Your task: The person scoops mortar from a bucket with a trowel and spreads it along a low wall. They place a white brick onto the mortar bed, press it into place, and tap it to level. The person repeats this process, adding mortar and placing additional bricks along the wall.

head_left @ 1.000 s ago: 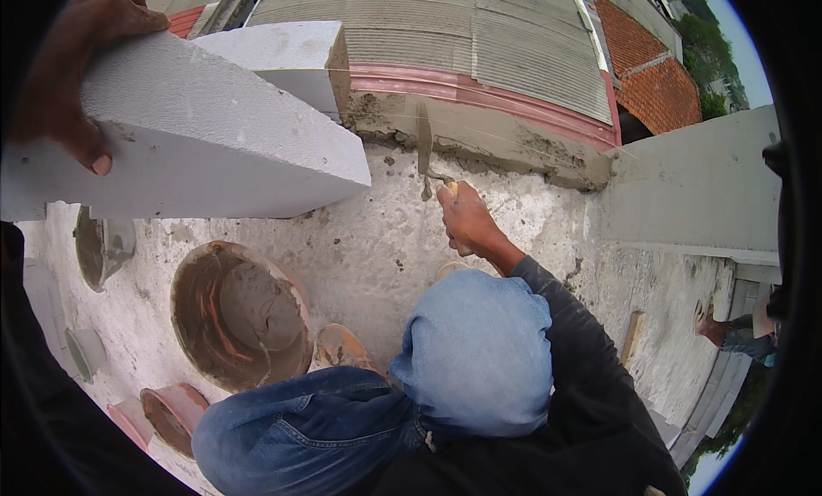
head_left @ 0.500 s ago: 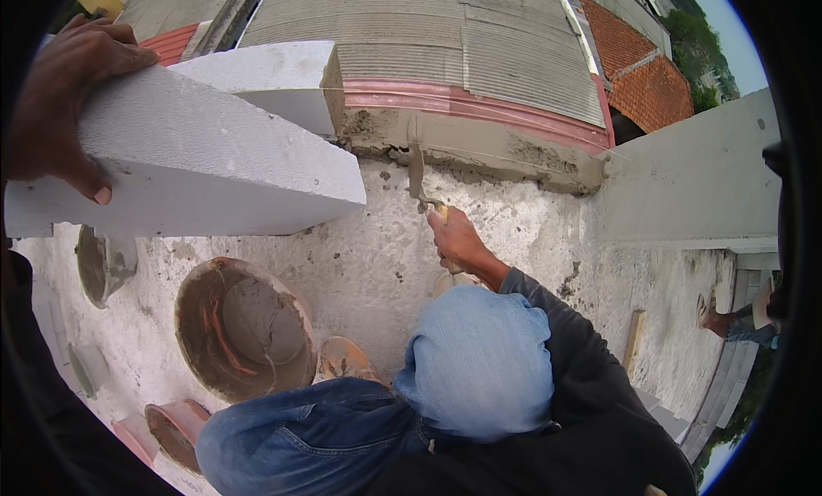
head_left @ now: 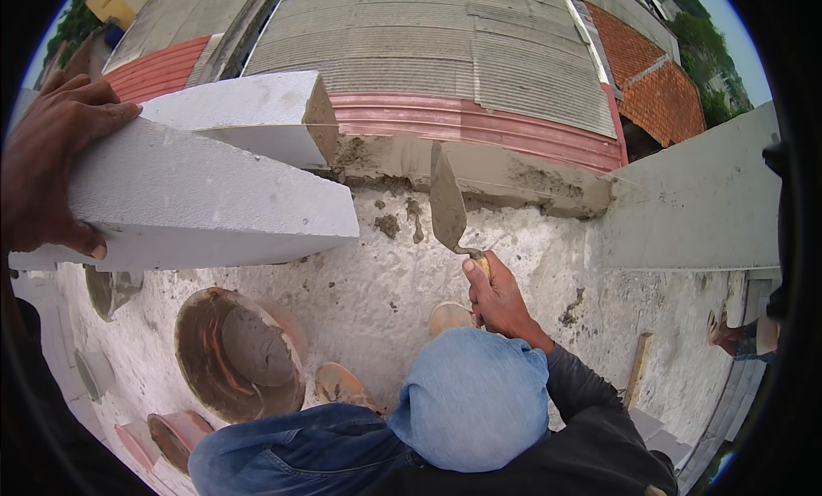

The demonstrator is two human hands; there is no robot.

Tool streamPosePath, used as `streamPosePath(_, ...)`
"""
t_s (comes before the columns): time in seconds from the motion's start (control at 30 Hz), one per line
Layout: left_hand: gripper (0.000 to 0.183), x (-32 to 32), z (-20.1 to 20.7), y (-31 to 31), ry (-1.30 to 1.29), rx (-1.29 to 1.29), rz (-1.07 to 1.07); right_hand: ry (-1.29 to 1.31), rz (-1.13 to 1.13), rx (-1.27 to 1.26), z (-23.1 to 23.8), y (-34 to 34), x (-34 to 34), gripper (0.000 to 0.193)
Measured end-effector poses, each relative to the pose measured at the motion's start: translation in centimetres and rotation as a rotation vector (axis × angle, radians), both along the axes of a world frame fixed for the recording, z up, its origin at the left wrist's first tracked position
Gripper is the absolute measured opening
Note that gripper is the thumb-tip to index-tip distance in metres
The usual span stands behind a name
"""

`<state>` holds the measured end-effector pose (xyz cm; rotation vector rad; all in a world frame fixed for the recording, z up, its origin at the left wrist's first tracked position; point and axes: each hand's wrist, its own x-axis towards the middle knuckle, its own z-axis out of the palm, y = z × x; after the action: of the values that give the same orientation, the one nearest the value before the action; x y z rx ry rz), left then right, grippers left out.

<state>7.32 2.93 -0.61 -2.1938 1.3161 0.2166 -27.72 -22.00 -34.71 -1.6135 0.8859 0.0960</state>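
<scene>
My right hand (head_left: 501, 301) is closed around the handle of a pointed trowel (head_left: 447, 198). The trowel's mortar-smeared blade points away from me, its tip against the low mortar-coated course (head_left: 505, 172). My left hand (head_left: 64, 166) grips a long white block (head_left: 214, 188), fingers over its top and thumb on the near side. This block stands on edge at the left. Behind it, a second white block (head_left: 248, 106) sits at the left end of the low course, a mortar-coloured end face toward the right.
A large mortar bucket (head_left: 295, 325) stands left of my feet, smaller pails (head_left: 175, 436) around it. To the right rises a grey wall (head_left: 685, 192). A string line (head_left: 514, 141) runs above the course. Corrugated roofs (head_left: 385, 34) lie beyond. Another person's foot (head_left: 723, 329) shows far right.
My right hand has drawn nearer to me and to the right. The trowel blade has turned, showing its broad face. My left hand keeps its grip on the block, and the view has tilted slightly.
</scene>
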Motion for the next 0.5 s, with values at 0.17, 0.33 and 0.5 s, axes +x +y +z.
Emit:
streamPosePath(0.17, 0.146, 1.9, 0.4, 1.7, 0.093, -0.024, -0.145, -0.080, -0.122, 0.093, 0.5, -2.8, 0.4, 0.044)
streamPosePath(0.33, 0.145, 2.6, 0.4, 1.1, 0.105, 0.040, -0.064, -0.044, 0.072, -0.008, -1.3, -0.9, -4.4, 0.041)
streamPosePath(0.5, 0.142, 1.7, 0.0, 0.4, 0.031, 0.008, -0.063, 0.068, -0.116, 0.284, -4.4, 0.1, -5.0, 0.040)
